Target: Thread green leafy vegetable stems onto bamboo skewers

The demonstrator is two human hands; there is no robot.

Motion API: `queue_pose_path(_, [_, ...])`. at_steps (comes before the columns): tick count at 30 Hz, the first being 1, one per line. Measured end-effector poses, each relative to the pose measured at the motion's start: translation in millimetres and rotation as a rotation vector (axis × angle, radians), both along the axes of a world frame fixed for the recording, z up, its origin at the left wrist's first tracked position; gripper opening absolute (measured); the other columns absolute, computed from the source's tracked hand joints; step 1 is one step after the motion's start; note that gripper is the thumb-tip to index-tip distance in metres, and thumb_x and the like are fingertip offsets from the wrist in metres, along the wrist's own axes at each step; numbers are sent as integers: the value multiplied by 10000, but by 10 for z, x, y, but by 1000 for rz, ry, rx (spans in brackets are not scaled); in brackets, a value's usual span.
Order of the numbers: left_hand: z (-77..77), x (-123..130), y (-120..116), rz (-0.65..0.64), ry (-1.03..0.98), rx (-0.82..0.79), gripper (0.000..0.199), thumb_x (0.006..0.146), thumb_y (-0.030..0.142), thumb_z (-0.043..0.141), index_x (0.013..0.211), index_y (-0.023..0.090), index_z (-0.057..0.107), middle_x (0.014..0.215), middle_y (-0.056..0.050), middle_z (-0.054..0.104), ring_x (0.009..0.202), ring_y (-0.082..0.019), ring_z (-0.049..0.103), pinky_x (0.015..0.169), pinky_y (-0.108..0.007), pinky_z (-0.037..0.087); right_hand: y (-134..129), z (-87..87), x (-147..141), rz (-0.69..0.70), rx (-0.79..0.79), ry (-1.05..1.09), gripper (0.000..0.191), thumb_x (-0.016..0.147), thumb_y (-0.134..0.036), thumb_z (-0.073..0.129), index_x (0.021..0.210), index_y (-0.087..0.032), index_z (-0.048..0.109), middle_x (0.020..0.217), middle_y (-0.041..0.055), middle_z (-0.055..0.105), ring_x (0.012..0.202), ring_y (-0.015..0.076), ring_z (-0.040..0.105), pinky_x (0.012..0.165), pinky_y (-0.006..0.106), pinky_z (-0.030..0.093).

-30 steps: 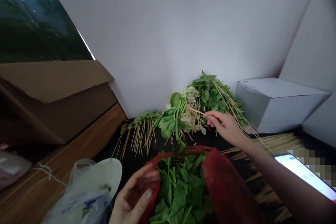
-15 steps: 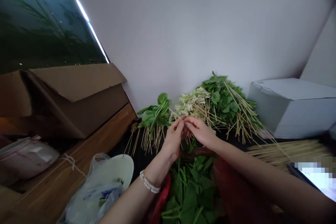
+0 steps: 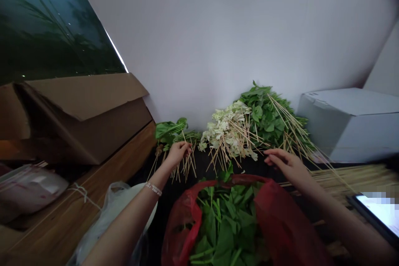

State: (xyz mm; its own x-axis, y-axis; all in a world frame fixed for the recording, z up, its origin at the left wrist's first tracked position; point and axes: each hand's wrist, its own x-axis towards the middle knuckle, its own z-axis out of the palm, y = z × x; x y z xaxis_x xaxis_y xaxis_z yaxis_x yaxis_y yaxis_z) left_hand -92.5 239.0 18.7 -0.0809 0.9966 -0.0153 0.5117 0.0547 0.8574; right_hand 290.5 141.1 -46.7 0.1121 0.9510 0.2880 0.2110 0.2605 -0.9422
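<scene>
My left hand (image 3: 179, 152) reaches to the left pile, its fingers closed on the stick of a skewer of leafy greens (image 3: 170, 129). The greens lie over several other skewered greens (image 3: 190, 136) whose sticks point toward me. My right hand (image 3: 288, 165) hovers to the right, fingers stretched out and holding nothing visible. Between the hands, skewers of pale shredded leaves (image 3: 229, 122) are heaped against a larger pile of green skewers (image 3: 264, 112). Nearest me stands a red plastic bag (image 3: 280, 216), open, with loose green leaves (image 3: 229, 220) inside.
Bare sticks (image 3: 358, 178) lie at the right, by a lit screen (image 3: 377, 212) and a white box (image 3: 368, 129). On the left are a cardboard box (image 3: 90, 133), a clear plastic bag (image 3: 102, 216) and a white bowl (image 3: 152, 216). A wall (image 3: 218, 50) rises behind.
My hands have parted from the middle. The left carried the skewer of leafy greens down onto the left pile; the right moved right and opened. More of the red bag shows.
</scene>
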Motion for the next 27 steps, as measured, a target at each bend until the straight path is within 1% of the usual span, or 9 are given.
queue_pose_path(4, [-155,-70,349,-15,374,-42,340,962,347,643,1252,171,627,1258,-99,653,1045,-259,671,870,-460,585,-100,-301,94,-74,-47,3,597,744,-763,654,938,-203,730,764,98,741,738,259,704,685,387,564])
queue_pose_path(8, [-292,-44,565,-22,690,-26,357,960,340,646,1277,178,614,1295,-114,636,1085,-264,659,898,-476,574,-123,-466,139,-83,-71,2,608,746,-779,642,937,-208,733,757,93,737,734,261,703,705,399,570])
queue_pose_path(13, [-572,-5,582,-76,926,-20,369,957,339,651,1281,168,610,1294,-120,635,1086,-268,660,898,-479,574,-106,-586,198,-61,-91,-13,609,780,-763,620,967,-194,734,762,88,730,734,256,699,712,396,569])
queue_pose_path(16, [-710,-16,553,-92,987,-29,363,958,339,649,1278,173,612,1289,-115,638,1079,-264,662,893,-475,576,-106,-627,202,-46,-99,-27,584,812,-739,603,990,-197,729,774,81,730,743,253,698,726,395,563])
queue_pose_path(18, [-760,-30,549,-91,1001,-26,359,959,340,648,1277,176,613,1286,-113,640,1075,-262,664,890,-472,578,-111,-640,194,-39,-106,-39,572,825,-730,594,999,-201,724,773,76,729,742,252,698,727,396,560])
queue_pose_path(20, [-774,-45,552,-84,998,-11,356,960,340,647,1275,178,614,1283,-111,641,1072,-261,665,887,-470,579,-116,-644,185,-35,-112,-50,566,832,-727,585,999,-203,718,764,70,725,739,253,699,726,397,560])
queue_pose_path(22, [-749,-70,555,-67,978,16,349,961,340,646,1270,180,617,1278,-110,644,1068,-258,666,885,-467,580,-121,-647,179,-33,-113,-61,559,838,-723,577,1002,-206,714,762,67,723,743,254,701,733,400,560])
queue_pose_path(24, [-681,-114,552,-42,947,52,337,964,339,641,1262,183,622,1275,-109,646,1064,-255,666,886,-464,579,-123,-654,182,-32,-112,-74,548,845,-716,568,1004,-211,711,768,66,723,752,257,703,742,404,560])
queue_pose_path(27, [-512,-230,534,8,877,123,329,967,339,637,1256,183,625,1275,-108,648,1065,-253,666,891,-466,577,-122,-673,198,-30,-117,-98,522,852,-693,567,1007,-215,712,773,67,725,770,264,705,751,409,556])
